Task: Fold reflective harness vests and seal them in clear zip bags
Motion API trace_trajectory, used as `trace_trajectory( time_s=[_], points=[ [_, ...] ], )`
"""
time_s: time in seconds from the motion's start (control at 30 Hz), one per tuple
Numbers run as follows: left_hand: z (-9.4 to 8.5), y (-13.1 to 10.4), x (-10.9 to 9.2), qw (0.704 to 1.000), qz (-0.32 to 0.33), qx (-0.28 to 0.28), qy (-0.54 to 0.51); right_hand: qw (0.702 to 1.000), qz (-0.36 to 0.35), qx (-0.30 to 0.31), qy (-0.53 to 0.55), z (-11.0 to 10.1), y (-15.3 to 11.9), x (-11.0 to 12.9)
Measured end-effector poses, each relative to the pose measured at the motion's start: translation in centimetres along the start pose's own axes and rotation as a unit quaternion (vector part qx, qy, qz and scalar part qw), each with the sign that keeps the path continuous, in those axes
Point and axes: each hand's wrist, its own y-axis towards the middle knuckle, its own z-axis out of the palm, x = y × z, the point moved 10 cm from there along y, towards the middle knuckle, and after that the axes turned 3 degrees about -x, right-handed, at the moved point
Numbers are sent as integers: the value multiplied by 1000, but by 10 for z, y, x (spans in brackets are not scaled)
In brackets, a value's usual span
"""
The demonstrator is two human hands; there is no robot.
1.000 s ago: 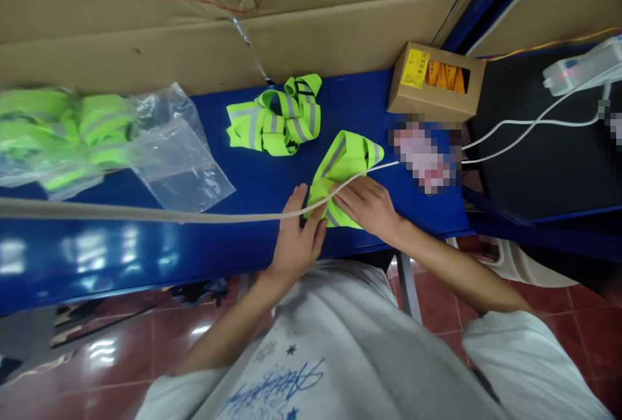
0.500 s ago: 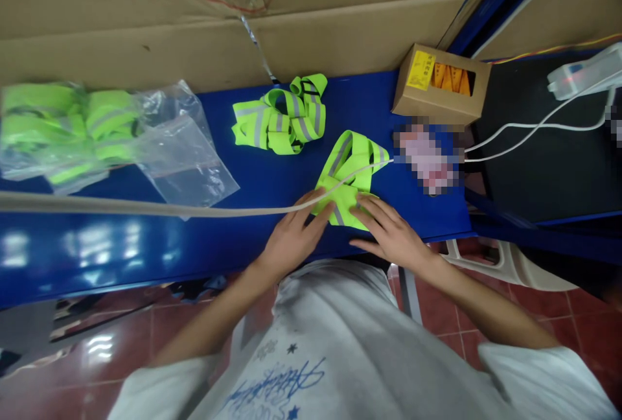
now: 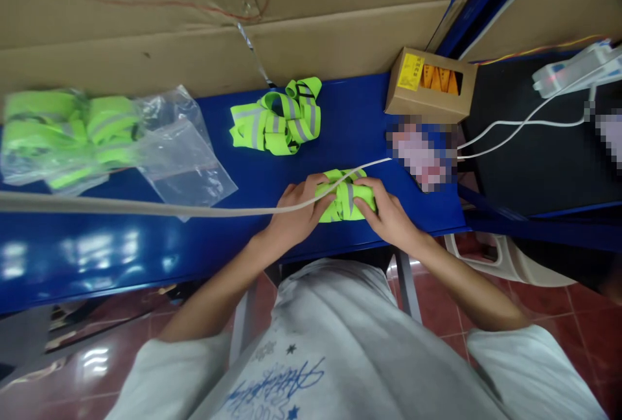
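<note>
A neon yellow-green reflective strap (image 3: 347,203) with grey stripes lies folded into a compact bundle near the table's front edge. My left hand (image 3: 296,212) grips its left end, fingers curled over the top and thumb at the near side. On the right end, my right hand (image 3: 389,212) pinches the bundle between thumb and fingers. A white cable (image 3: 233,211) passes across my left hand and over the bundle. Behind it, a looser heap of the same reflective strap (image 3: 279,118) rests on the blue table (image 3: 194,245).
Clear plastic bags (image 3: 187,161) lie on the left, beside bagged yellow-green straps (image 3: 46,128). A cardboard box (image 3: 437,86) with orange contents stands at the back right, behind a blurred-out object (image 3: 422,157). A white power strip (image 3: 578,70) sits farther right.
The strap's far loop has been folded down toward me, making the bundle smaller. Both hands have gone from lying spread on it to gripping its ends.
</note>
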Motion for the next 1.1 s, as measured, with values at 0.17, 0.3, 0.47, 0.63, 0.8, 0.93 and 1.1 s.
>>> trace_trajectory(
  time_s=[0.17, 0.3, 0.47, 0.63, 0.8, 0.93, 1.1],
  points=[
    [-4, 13, -1, 994, -3, -70, 81, 981, -50, -89, -167, -7, 11, 10],
    [-4, 10, -3, 993, 33, -89, 69, 977, -121, -35, -170, 4, 10, 20],
    [8, -13, -13, 996, 73, -32, 28, 963, -159, 53, -209, 20, -10, 23],
    [13, -24, -20, 998, 31, -21, 56, 971, -156, 62, -172, 15, -10, 20],
    [2, -26, -17, 998, -34, -21, -47, 987, -129, 52, -85, 1, 1, 18],
    [2, -29, 4, 987, -98, 18, -129, 993, -79, 66, -63, -1, 7, 14],
    [8, -11, 30, 982, -97, 70, -145, 989, -45, 130, -49, 7, 21, 6]
  ],
)
